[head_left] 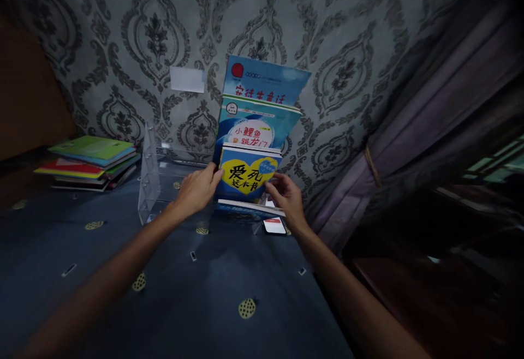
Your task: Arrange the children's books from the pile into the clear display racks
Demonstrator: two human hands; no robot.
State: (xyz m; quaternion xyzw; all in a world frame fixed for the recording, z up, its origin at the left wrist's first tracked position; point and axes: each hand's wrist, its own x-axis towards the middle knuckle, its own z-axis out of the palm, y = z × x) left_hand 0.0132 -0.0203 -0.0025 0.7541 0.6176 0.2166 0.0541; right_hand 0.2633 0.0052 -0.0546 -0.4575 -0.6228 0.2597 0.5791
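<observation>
A blue book with a yellow heart (241,176) stands nearly upright in the front tier of a clear stepped book stand (148,184). My left hand (197,187) grips its left edge, and my right hand (287,198) has its fingers closed at the right edge. Behind it rise a teal picture book (249,127) and, taller still, a blue book with red title (266,81). In front, low down, another book (249,207) shows mostly its pale top edge. The bottom of the heart book is hidden behind that edge.
Several thin books (96,151) lie in a pile at the left. A phone with a lit screen (274,226) is by the stand's right front. Patterned wallpaper (155,37) backs the table (196,304), and a tied curtain (356,184) hangs on the right.
</observation>
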